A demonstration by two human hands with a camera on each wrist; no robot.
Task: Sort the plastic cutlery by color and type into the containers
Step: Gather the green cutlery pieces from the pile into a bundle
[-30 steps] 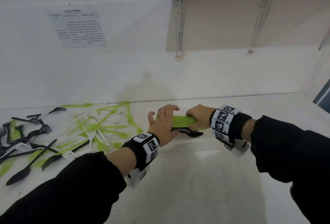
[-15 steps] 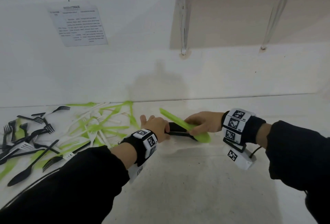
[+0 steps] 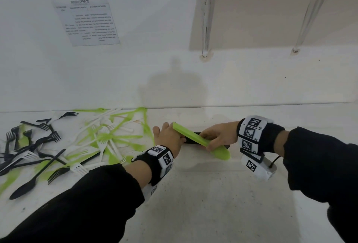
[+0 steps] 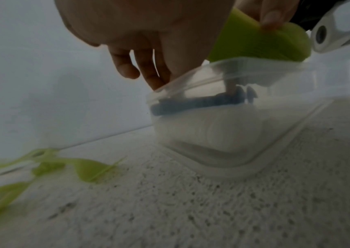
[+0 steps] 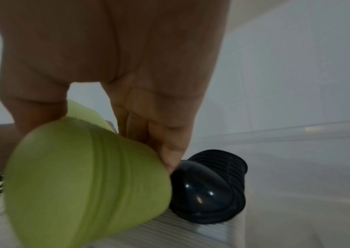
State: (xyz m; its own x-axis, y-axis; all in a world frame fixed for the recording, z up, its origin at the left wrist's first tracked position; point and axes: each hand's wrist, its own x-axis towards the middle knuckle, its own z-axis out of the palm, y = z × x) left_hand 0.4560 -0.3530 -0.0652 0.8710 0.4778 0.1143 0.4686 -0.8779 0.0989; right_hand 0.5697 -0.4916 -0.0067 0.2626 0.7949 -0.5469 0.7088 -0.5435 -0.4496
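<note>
- Right hand (image 3: 219,136) grips a stack of green spoons (image 3: 201,143), thumb on one side, fingers on the other; bowls point toward the person, handles slant up toward the left hand (image 3: 168,138).
- Left hand: fingers curl down onto the rim of a clear container (image 4: 222,107); in the head view they are hidden behind the hand, and whether they clamp the rim or only rest on it cannot be told.
- Container nearly invisible from the head; the left wrist view shows its clear wall, with black spoons (image 5: 210,186) stacked inside. Green stack sits just above its rim.
- Loose cutlery pile (image 3: 58,145) lies well left on the counter (image 3: 213,204): black, white and green forks and spoons, tangled; green pieces smeared by blur, types unclear. Pile cut off at the left edge.
- Paper notice (image 3: 87,21) on the wall: heading reads roughly "TRACE"; body text too small to read.
- Wristbands (image 3: 249,134) carry black-and-white square codes, no legible words.
- Shelf brackets (image 3: 205,20) cropped at the top.
</note>
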